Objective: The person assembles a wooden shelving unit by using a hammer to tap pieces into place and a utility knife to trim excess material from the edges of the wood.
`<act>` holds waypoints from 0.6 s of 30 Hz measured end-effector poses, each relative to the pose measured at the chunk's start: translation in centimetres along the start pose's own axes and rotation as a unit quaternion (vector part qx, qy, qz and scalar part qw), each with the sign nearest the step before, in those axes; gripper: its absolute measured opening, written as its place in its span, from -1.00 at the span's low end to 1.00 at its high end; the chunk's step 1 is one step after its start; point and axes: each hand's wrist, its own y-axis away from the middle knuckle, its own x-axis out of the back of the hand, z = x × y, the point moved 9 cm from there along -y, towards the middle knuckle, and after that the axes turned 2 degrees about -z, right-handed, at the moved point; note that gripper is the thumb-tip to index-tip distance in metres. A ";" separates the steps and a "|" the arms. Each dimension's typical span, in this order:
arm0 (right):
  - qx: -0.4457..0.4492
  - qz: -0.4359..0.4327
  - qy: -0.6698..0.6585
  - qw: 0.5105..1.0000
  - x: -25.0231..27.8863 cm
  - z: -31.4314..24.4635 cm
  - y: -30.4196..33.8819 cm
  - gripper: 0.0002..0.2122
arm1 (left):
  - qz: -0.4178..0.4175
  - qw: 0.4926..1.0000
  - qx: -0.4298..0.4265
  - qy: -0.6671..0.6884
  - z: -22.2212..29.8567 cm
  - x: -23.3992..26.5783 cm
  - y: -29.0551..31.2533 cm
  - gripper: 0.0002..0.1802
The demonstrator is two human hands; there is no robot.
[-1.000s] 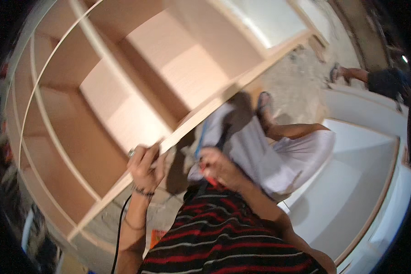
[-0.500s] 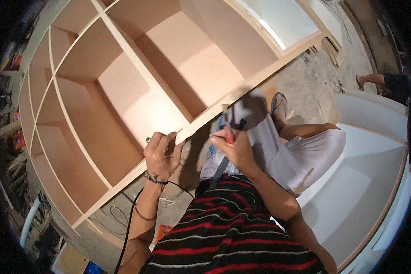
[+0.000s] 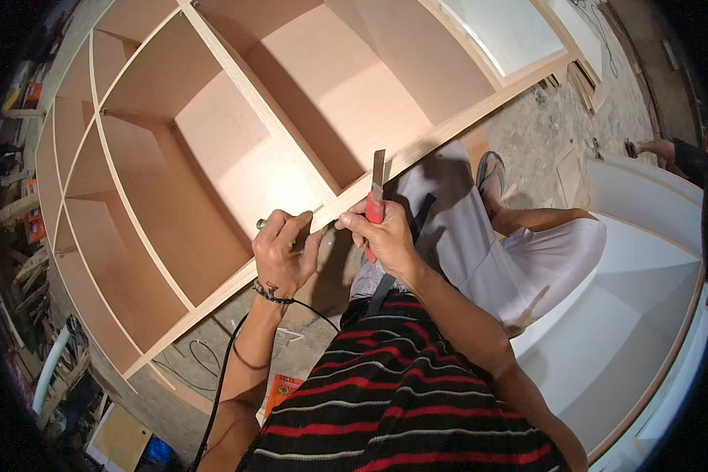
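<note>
My right hand (image 3: 387,236) is closed round a red utility knife (image 3: 374,209). Its long metal blade points up and away, crossing the near edge of a wooden cabinet (image 3: 252,110). The thumb and a fingertip of that hand come close to the cabinet's pale edge strip (image 3: 326,214). Just to the left, my left hand (image 3: 283,252) grips the same strip, its fingers curled over the top and its thumb on the near side. A ring shows on one finger, and a dark bracelet on the wrist. Whether anything thin lies under these fingertips is hidden.
A black cord (image 3: 226,370) runs along my left forearm. White cabinet panels (image 3: 621,291) stand at my right, where another person's hand (image 3: 658,149) shows. My sandalled foot (image 3: 492,185) is beside the cabinet. An orange packet (image 3: 279,389) lies near my left elbow; wood scraps fill the far left.
My right hand has turned the knife, so its blade now points upward in plain view, and has come nearer the left hand. The other person's hand has appeared by the white panels.
</note>
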 end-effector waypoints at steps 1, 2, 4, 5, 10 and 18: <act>0.001 0.001 0.001 1.000 0.2 0.3 -0.1 -0.87 | 0.000 1.000 -0.001 0.001 0.1 0.0 -0.1 -0.71; 0.009 -0.001 -0.015 1.000 0.3 0.5 -0.2 -0.87 | 0.001 1.000 -0.003 0.004 0.2 -0.1 -0.2 -0.71; 0.014 -0.007 -0.036 0.999 0.2 1.2 -0.4 -0.87 | 0.000 1.000 -0.001 0.002 0.1 0.1 -0.1 -0.71; 0.010 -0.008 -0.050 0.999 0.2 1.6 -0.5 -0.87 | -0.002 1.000 -0.002 -0.003 0.1 0.1 0.0 -0.71; 0.025 -0.016 -0.056 0.998 -0.1 1.8 -0.9 -0.87 | 0.001 1.000 -0.004 -0.012 0.0 0.1 0.1 -0.72; 0.028 0.016 -0.090 0.995 -0.2 1.9 -0.9 -0.90 | -0.005 1.000 0.006 -0.004 0.0 0.1 -0.1 -0.73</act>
